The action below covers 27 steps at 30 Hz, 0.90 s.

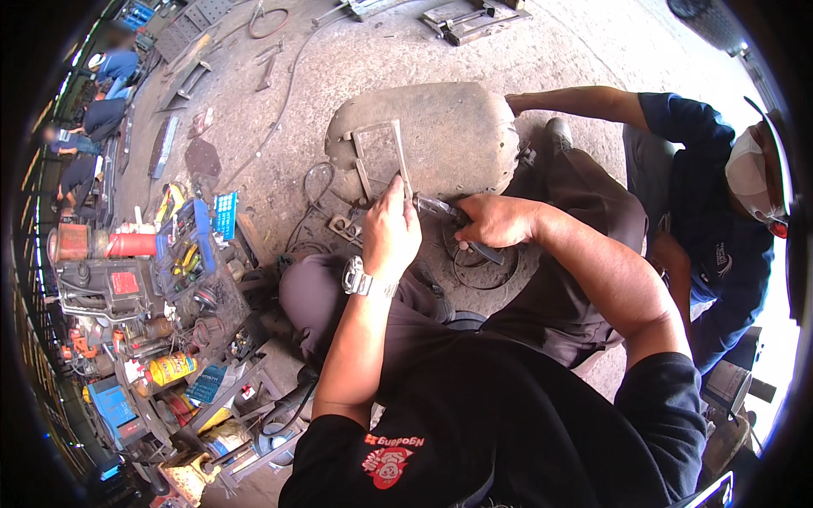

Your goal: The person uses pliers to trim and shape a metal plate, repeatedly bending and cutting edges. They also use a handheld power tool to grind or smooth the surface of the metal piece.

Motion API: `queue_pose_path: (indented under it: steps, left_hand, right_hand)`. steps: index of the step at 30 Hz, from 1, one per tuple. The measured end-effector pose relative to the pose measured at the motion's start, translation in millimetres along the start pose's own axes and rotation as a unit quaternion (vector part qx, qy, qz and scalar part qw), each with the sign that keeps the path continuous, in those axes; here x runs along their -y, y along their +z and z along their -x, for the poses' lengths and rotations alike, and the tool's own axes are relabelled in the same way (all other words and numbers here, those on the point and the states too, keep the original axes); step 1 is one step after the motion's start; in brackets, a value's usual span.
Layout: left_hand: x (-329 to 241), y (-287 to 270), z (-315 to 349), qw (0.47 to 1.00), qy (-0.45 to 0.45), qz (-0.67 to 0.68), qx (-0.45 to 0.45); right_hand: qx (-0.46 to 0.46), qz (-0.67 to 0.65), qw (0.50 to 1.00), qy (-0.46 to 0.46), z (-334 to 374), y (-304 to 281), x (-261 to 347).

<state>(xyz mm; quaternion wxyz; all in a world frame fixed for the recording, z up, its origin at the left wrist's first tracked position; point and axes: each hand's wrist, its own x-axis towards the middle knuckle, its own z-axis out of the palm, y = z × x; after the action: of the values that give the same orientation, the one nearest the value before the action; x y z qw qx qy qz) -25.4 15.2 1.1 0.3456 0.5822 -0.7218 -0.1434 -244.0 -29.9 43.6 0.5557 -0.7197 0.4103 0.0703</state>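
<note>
My left hand is closed around the near end of a thin, bent metal frame. The frame reaches out over a large, dusty, rounded drum-like body lying on the ground; whether the two touch I cannot tell. Just to the right, my right hand grips a hand-held power tool, seemingly a grinder, with a silvery front and a dark body. Its front end comes close to the frame beside my left fingers. The exact contact is too small to make out.
A masked co-worker crouches at right, one arm reaching to the drum's far end. At left stands a cluttered bench with a blue tool tray and a yellow bottle. A cable crosses the concrete floor. Other people work far left.
</note>
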Motion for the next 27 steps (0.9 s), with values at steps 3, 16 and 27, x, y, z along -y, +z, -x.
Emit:
queue_pose_path:
  steps: [3, 16, 27]
  left_hand:
    - [-2.0, -1.0, -1.3, 1.000, 0.000, 0.001, 0.015]
    - [10.2, 5.8, -2.9, 0.979, -0.152, 0.110, 0.078]
    - [8.9, 2.9, -9.1, 0.782, -0.332, 0.525, 0.046]
  right_hand:
    - [0.006, 0.007, 1.000, -0.004, -1.3, -0.5, -3.5]
    - [0.014, 0.025, 0.999, -0.022, -3.5, 1.0, -14.1]
    - [-0.295, -0.082, 0.947, -0.095, 4.1, 46.3, -17.7]
